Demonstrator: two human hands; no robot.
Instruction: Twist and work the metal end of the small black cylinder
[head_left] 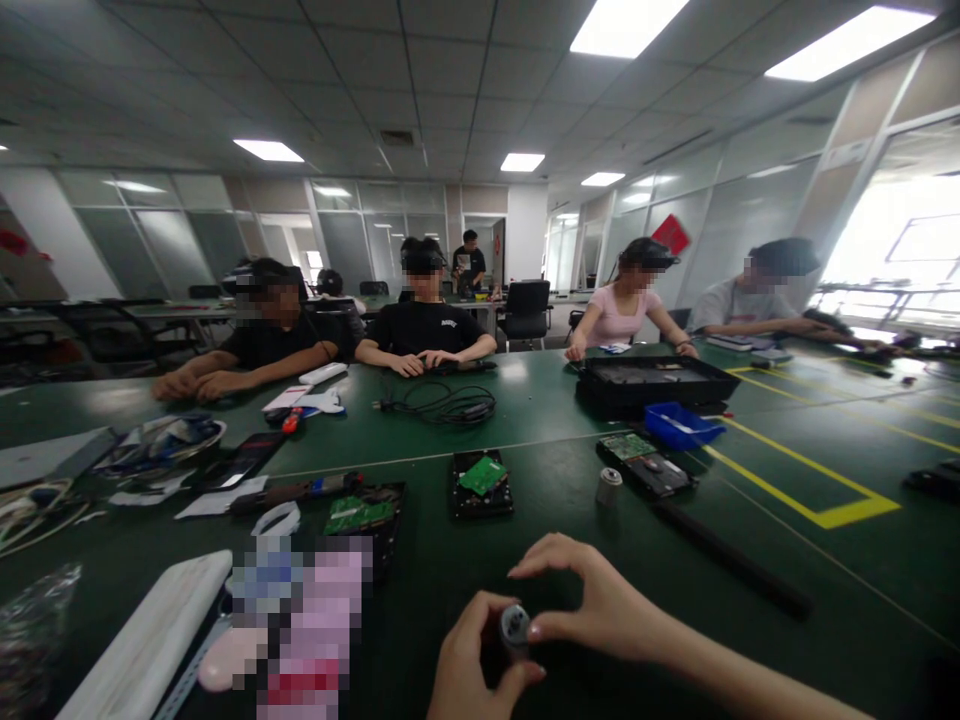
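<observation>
- Here's your left hand (472, 655), pinching the small metal cylinder (515, 625); your right hand (600, 600) is spread, thumb at its rim;
- a lopsided push from that thumb could twist it loose, dropping it onto the desk (420, 600);
- ahead of your right hand, the upright canister (609, 488) could topple if your knuckles swing forward.
</observation>
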